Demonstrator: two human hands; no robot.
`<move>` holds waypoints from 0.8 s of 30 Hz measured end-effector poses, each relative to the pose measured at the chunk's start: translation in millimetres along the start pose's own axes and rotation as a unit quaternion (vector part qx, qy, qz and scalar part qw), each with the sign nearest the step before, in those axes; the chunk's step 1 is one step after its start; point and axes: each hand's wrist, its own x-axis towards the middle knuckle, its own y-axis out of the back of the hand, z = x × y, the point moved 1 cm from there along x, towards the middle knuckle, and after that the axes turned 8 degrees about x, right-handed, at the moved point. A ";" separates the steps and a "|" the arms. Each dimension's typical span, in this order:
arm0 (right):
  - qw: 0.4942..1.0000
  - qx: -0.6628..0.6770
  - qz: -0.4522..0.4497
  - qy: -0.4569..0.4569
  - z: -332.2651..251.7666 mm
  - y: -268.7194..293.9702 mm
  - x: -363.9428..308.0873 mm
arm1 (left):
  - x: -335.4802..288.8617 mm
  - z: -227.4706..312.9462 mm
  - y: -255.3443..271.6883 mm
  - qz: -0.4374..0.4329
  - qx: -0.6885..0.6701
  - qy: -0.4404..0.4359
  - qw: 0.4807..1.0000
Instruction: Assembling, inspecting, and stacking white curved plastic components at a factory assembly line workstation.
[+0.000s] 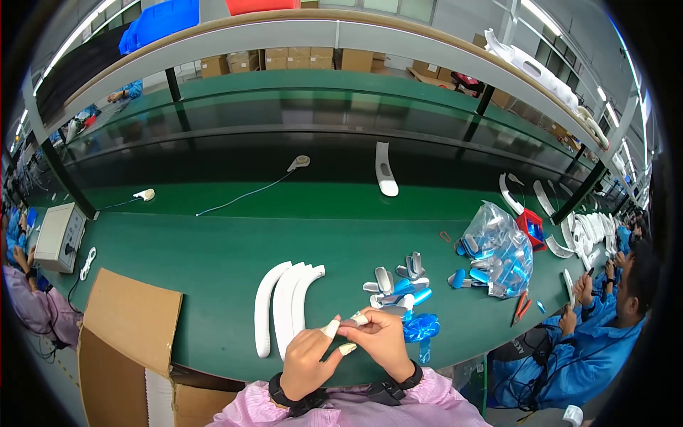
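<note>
Close in front of me, my left hand (311, 359) and my right hand (383, 336) meet at the fingertips. Both have their fingers pressed together; whatever small thing they pinch is hidden. Pale covers wrap some of the fingertips. Just beyond my left hand lie several curved white plastic strips (269, 306), side by side. To the right of my right hand is a loose pile of small silver and blue curved pieces (398, 290). A crumpled blue film (421, 326) lies at the near side of that pile.
An open cardboard box (135, 306) stands at the left. A clear bag (501, 245) of blue pieces, a red bin (531, 229) and red-handled pliers (521, 309) are on the right, near a co-worker in blue (590, 356). A conveyor belt (320, 160) crosses behind, carrying white parts.
</note>
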 end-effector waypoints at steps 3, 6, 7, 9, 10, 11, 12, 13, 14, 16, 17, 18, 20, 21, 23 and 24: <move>0.999 -0.036 -0.008 -0.030 -0.6 6.9 -3.9 | 0.2 0.9 2.0 -0.024 -0.010 0.001 1.000; 0.967 -0.241 -0.045 0.069 -4.9 10.5 -5.5 | 0.2 3.1 1.6 -0.041 -0.027 0.013 0.999; 0.964 -0.246 -0.046 0.091 -10.8 5.9 -5.7 | 0.2 2.7 1.3 -0.042 -0.030 0.022 0.998; 0.960 -0.252 -0.048 0.114 -17.0 2.8 -5.3 | 1.1 1.3 0.8 -0.042 -0.014 0.008 0.999; 0.957 -0.250 -0.071 0.127 -19.2 3.4 -5.2 | 2.0 0.8 0.8 -0.042 0.000 -0.006 0.999; 0.954 -0.247 -0.095 0.140 -21.1 4.1 -4.8 | 3.3 0.6 1.8 -0.042 0.000 -0.006 0.999; 0.954 -0.247 -0.094 0.140 -23.5 6.6 -4.9 | 4.3 2.6 3.4 -0.046 0.010 -0.034 0.998; 0.950 -0.254 -0.110 0.143 -26.0 9.1 -5.0 | 4.8 4.9 5.2 -0.050 0.020 -0.063 0.997; 0.946 -0.261 -0.125 0.146 -27.6 10.7 -5.5 | 4.8 7.7 7.8 -0.050 0.020 -0.063 0.997; 0.950 -0.243 -0.128 0.146 -26.2 12.3 -5.4 | 4.1 10.7 11.1 -0.125 0.002 -0.018 0.992; 0.955 -0.225 -0.129 0.147 -25.2 12.8 -5.6 | 3.9 9.7 9.7 -0.124 0.003 -0.018 0.992; 0.955 -0.226 -0.128 0.147 -24.4 13.0 -7.2 | 3.5 8.9 7.2 -0.112 -0.042 -0.012 0.993; 0.956 -0.240 -0.114 0.126 -21.9 11.9 -10.1 | 1.7 8.5 5.2 -0.100 -0.088 -0.006 0.991; 0.957 -0.227 -0.114 0.136 -22.4 8.2 -8.5 | 0.4 7.0 5.5 -0.109 -0.106 0.033 0.988; 0.961 -0.210 -0.129 0.125 -21.7 10.8 -6.7 | -1.9 4.6 6.3 -0.119 -0.123 0.073 0.983; 0.964 -0.192 -0.143 0.114 -20.9 12.7 -5.8 | -2.8 3.9 6.7 -0.127 -0.146 0.075 0.978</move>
